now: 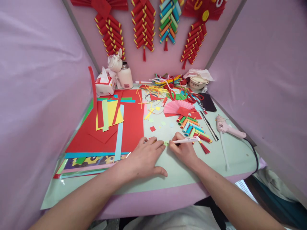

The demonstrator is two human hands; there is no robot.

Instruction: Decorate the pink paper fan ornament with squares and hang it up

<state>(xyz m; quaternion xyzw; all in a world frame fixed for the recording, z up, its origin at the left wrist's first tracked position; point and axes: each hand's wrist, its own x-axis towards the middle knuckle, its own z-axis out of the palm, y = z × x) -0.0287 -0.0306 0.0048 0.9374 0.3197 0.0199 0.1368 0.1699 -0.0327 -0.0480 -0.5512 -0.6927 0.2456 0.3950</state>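
My right hand [183, 151] grips a white pen [189, 140], its tip end low over the table near a small green piece of paper [165, 143]. Flat on the table to the left lies my left hand [148, 156], fingers stretched out and thumb apart, its fingertips beside that green piece. Beyond my right hand rests a pink paper fan [176, 107] joined to a string of coloured paper rolls [189, 127] with a red tassel [204, 148].
Red paper sheets [130, 124] with coloured strips cover the left side. A glue gun [230, 129], a dark phone [207, 102] and red-handled scissors [192, 97] lie at right. Behind stand a tissue box [105, 85], a bottle [125, 76] and a bowl [198, 83].
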